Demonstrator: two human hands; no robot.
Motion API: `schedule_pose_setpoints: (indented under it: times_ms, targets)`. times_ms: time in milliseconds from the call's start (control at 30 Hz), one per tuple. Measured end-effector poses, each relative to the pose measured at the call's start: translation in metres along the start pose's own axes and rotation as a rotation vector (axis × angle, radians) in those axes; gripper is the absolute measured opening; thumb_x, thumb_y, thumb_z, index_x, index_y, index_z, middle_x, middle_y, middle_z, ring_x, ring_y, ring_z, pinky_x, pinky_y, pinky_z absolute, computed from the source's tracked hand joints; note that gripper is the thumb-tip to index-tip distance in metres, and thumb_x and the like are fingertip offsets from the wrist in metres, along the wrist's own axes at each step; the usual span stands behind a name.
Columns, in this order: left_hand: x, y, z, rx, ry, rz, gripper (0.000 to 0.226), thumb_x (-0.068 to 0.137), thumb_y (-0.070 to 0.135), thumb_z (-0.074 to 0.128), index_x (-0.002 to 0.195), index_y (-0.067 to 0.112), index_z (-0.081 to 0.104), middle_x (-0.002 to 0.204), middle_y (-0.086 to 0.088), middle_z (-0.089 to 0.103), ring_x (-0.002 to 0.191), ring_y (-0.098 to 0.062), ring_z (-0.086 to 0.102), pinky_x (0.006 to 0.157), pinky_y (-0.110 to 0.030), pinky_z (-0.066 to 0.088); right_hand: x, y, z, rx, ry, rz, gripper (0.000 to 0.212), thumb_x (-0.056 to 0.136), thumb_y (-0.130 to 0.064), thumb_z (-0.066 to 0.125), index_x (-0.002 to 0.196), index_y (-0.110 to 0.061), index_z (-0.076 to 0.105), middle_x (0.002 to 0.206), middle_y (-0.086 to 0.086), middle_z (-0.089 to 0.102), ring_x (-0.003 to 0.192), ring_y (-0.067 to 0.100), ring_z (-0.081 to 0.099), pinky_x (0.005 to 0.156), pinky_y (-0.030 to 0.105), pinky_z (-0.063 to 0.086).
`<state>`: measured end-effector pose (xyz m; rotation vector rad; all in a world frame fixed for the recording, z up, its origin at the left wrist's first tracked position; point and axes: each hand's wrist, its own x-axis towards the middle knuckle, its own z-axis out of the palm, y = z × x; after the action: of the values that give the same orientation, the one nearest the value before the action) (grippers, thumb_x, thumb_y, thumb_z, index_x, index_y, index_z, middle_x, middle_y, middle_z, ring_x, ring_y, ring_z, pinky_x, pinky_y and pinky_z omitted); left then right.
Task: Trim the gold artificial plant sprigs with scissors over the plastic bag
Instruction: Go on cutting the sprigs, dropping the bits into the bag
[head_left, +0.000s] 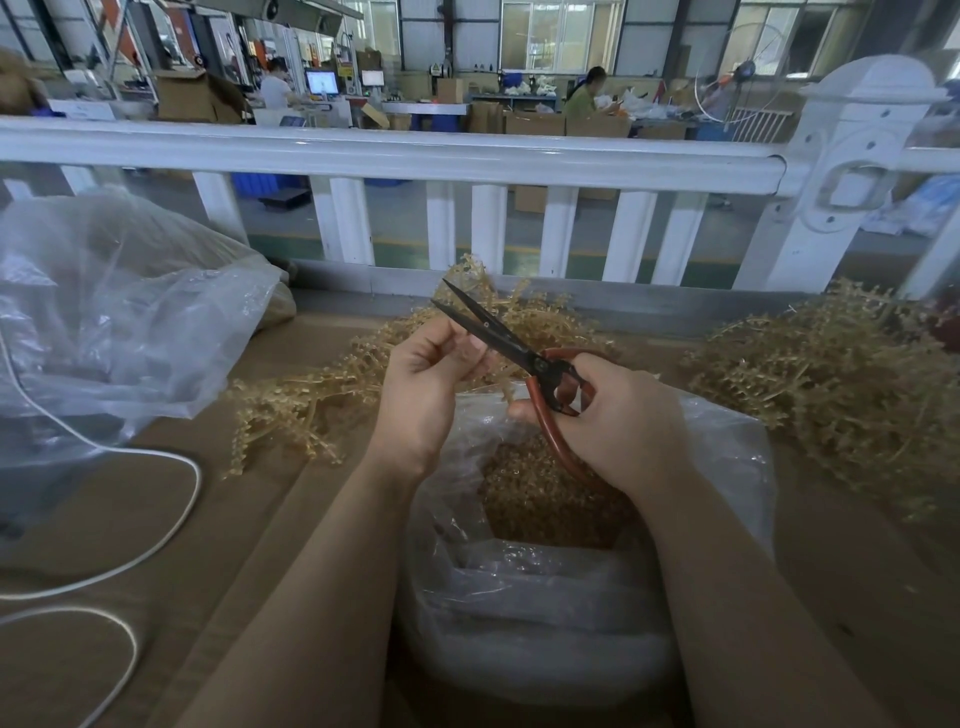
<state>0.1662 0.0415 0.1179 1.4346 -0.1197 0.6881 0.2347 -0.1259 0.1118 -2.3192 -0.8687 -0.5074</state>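
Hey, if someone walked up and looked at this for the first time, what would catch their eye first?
Probably the scissors at centre: dark blades parted, red-brown handles gripped by the right hand, with the left hand curled right beside the blades, though what it pinches is hard to tell. Directly below sits an open plastic bag holding gold trimmings. Heaps of gold sprigs spread across the brown table, at the right and behind the hands.

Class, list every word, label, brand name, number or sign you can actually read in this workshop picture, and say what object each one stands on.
None can be read.
Scissors: no brand or marking visible on blades or red handles.
Plastic bag: no print visible.
Computer screens in the background: lit, content too small and blurred.
Yellow and red signs beside them: too blurred to read.
Cardboard boxes: no legible print.
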Motion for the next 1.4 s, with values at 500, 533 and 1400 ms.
schedule_pose_setpoints:
  times_ms: [500,533,1400]
  targets:
    - [0.003,0.002,-0.011,-0.476,0.059,-0.246,0.022,0.094,0.016,0.033,0.075,0.017,0.044,0.069,0.000,0.052,0.064,-0.016,0.050,0.069,-0.031,0.041,-0.002,0.001,0.004,0.171,0.067,0.036,0.060,0.065,-0.088,0.051,0.071,-0.028,0.057,0.063,-0.012,0.060,0.058,0.003,0.057,0.056,0.025,0.049]
    - [0.003,0.002,-0.013,-0.579,0.069,-0.277,0.021,0.091,0.017,0.033,0.073,0.018,0.043,0.066,0.001,0.048,0.062,-0.016,0.047,0.068,-0.030,0.040,-0.002,0.001,0.004,0.200,0.076,0.059,0.062,0.064,-0.089,0.052,0.071,-0.028,0.058,0.064,-0.012,0.062,0.060,0.003,0.059,0.057,0.026,0.050]
    - [0.003,0.012,-0.017,-1.038,0.007,-0.320,0.005,0.076,0.020,0.041,0.071,0.020,0.039,0.056,0.006,0.037,0.053,-0.011,0.035,0.073,-0.025,0.041,0.002,0.012,0.012,0.101,0.061,0.248,0.071,0.059,-0.097,0.045,0.084,-0.033,0.063,0.070,-0.020,0.062,0.067,-0.005,0.053,0.055,0.017,0.035]
